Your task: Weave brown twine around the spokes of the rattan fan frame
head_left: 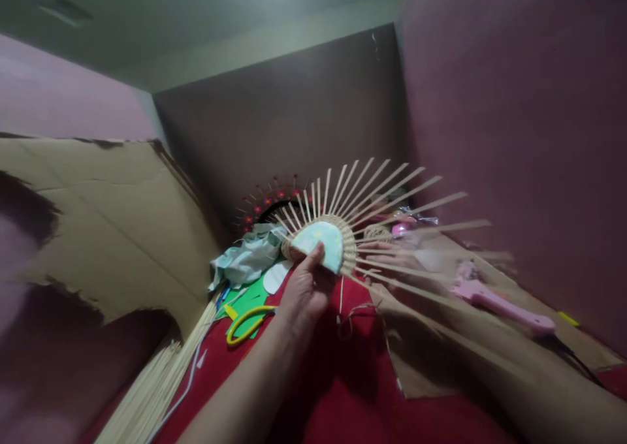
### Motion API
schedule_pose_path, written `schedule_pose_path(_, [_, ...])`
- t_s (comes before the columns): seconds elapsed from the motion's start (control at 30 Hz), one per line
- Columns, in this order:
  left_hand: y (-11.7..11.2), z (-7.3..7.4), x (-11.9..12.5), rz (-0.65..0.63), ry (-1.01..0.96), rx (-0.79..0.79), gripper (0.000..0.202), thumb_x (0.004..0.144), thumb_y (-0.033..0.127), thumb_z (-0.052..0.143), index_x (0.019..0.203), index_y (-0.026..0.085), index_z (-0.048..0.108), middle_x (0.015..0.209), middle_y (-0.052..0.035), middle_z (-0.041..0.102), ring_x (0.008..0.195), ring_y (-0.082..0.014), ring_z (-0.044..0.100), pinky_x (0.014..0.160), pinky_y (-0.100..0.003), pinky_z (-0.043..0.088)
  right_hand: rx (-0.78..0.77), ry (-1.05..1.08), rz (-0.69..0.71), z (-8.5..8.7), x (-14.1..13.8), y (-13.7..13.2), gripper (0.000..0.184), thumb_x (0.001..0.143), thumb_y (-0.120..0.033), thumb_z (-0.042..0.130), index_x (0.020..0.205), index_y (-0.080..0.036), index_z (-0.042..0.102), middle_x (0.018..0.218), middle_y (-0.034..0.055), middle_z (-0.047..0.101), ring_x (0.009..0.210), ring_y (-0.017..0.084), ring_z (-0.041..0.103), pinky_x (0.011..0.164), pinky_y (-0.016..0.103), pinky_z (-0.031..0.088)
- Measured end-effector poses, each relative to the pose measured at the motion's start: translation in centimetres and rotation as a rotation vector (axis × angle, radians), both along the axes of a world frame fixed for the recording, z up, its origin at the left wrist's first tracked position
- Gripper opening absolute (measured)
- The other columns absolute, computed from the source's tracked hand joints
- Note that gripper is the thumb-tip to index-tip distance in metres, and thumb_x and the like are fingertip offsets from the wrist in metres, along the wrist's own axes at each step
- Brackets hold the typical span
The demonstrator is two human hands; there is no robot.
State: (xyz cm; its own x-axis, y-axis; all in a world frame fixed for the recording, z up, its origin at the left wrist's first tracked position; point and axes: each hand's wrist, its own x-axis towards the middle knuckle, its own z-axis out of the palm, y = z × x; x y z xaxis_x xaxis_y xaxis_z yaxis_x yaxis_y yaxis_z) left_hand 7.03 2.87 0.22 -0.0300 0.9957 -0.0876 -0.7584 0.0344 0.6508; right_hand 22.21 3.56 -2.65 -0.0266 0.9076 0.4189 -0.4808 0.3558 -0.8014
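My left hand (311, 287) grips a half-round fan-like piece, its thumb lying on the pale green half-disc (330, 238) in the middle. A band of woven twine (349, 245) rims that disc, and many thin flat wooden sticks (375, 192) spread outward from it. Behind the sticks on the right is my right hand (394, 256), blurred and partly covered, so its fingers cannot be read. A loose strand of twine (341, 295) hangs below the weaving and curls over the red surface (337, 379).
Yellow-handled scissors (245, 326) lie on a green sheet (255, 294) beside crumpled pale material (252, 254). Far left are a stick bundle (147, 392) and torn cardboard (127, 228). On the right, a pink glue gun (509, 310) rests on cardboard (421, 359); a twine ball (377, 233) sits behind.
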Motion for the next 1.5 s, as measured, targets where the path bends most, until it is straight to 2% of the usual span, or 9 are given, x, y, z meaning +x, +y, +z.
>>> schedule_pose_path(0.1, [1.2, 0.3, 0.2, 0.071, -0.023, 0.049, 0.019, 0.073, 0.013, 0.063, 0.092, 0.015, 0.06, 0.076, -0.0033, 0.068, 0.064, -0.0134, 0.064, 0.054, -0.021, 0.049, 0.002, -0.089, 0.086, 0.1, -0.6, -0.9, 0.016, 0.066, -0.02, 0.068, 0.082, -0.016, 0.069, 0.072, 0.0047, 0.068, 0.058, 0.014, 0.06, 0.052, 0.025, 0.047])
schedule_pose_path(0.2, [2.1, -0.3, 0.2, 0.1, -0.028, 0.074, 0.013, 0.074, 0.017, 0.064, 0.086, 0.015, 0.059, 0.069, -0.0013, 0.066, 0.056, -0.0119, 0.061, 0.049, -0.02, 0.046, 0.012, -0.146, 0.105, 0.0, -0.8, -1.2, 0.023, 0.068, -0.02, 0.066, 0.09, -0.017, 0.067, 0.076, 0.0029, 0.067, 0.06, 0.012, 0.059, 0.057, 0.025, 0.047])
schedule_pose_path(0.37, [2.5, -1.3, 0.5, 0.119, -0.023, 0.088, 0.009, 0.076, 0.017, 0.061, 0.084, 0.014, 0.058, 0.068, -0.0021, 0.066, 0.055, -0.0119, 0.059, 0.05, -0.021, 0.047, 0.019, -0.088, 0.086, -0.4, -1.0, -1.0, 0.026, 0.069, -0.019, 0.064, 0.095, -0.018, 0.064, 0.081, 0.0018, 0.067, 0.063, 0.011, 0.058, 0.06, 0.024, 0.046])
schedule_pose_path(0.63, [2.1, -1.9, 1.0, 0.177, 0.036, 0.118, 0.01, 0.076, 0.016, 0.062, 0.084, 0.013, 0.057, 0.068, -0.0019, 0.065, 0.054, -0.0107, 0.058, 0.049, -0.02, 0.045, -0.052, -0.055, -0.008, -0.4, -1.6, -1.0, 0.019, 0.067, -0.023, 0.067, 0.083, -0.015, 0.065, 0.061, 0.0003, 0.063, 0.053, 0.011, 0.055, 0.052, 0.024, 0.042])
schedule_pose_path(0.9, [1.4, -1.9, 1.6, 0.208, 0.101, 0.21, 0.023, 0.068, 0.017, 0.069, 0.087, 0.012, 0.058, 0.073, -0.0017, 0.064, 0.056, -0.0105, 0.058, 0.051, -0.021, 0.044, -0.177, 0.078, 0.08, -0.9, -1.7, -0.6, 0.017, 0.063, -0.026, 0.07, 0.072, -0.012, 0.064, 0.06, 0.0011, 0.062, 0.048, 0.009, 0.054, 0.045, 0.021, 0.04])
schedule_pose_path(1.0, [1.5, -2.0, 1.5, 0.244, 0.153, 0.243, 0.025, 0.065, 0.018, 0.071, 0.086, 0.013, 0.058, 0.07, 0.0002, 0.062, 0.055, -0.0101, 0.056, 0.049, -0.021, 0.042, -0.251, 0.123, 0.1, -0.9, -1.7, -0.5, 0.018, 0.063, -0.027, 0.071, 0.072, -0.012, 0.064, 0.06, 0.0019, 0.063, 0.047, 0.01, 0.055, 0.042, 0.02, 0.04])
schedule_pose_path(1.2, [1.4, -2.3, 1.8, 0.323, 0.253, 0.348, 0.03, 0.06, 0.018, 0.073, 0.087, 0.015, 0.06, 0.075, 0.0, 0.062, 0.062, -0.0107, 0.057, 0.055, -0.021, 0.044, -0.518, 0.234, 0.201, -1.4, -1.8, 0.4, 0.009, 0.066, -0.02, 0.068, 0.066, -0.014, 0.062, 0.056, 0.001, 0.061, 0.045, 0.007, 0.052, 0.039, 0.017, 0.038])
schedule_pose_path(1.4, [0.5, -2.5, 2.0, 0.415, 0.572, 0.449, 0.025, 0.066, 0.025, 0.07, 0.088, 0.015, 0.06, 0.082, -0.0019, 0.063, 0.066, -0.0112, 0.057, 0.06, -0.021, 0.046, -0.623, 0.321, 0.225, -2.1, -1.7, 0.9, 0.008, 0.072, -0.016, 0.063, 0.065, -0.015, 0.06, 0.054, 0.0009, 0.06, 0.045, 0.007, 0.052, 0.039, 0.016, 0.039])
schedule_pose_path(1.5, [0.2, -2.4, 2.0, 0.43, 0.629, 0.458, 0.024, 0.067, 0.026, 0.069, 0.086, 0.015, 0.06, 0.08, -0.0019, 0.064, 0.066, -0.0116, 0.058, 0.06, -0.021, 0.046, -0.634, 0.333, 0.225, -2.3, -1.7, 1.1, 0.01, 0.073, -0.016, 0.062, 0.063, -0.016, 0.059, 0.052, 0.0009, 0.059, 0.044, 0.007, 0.051, 0.039, 0.016, 0.04])
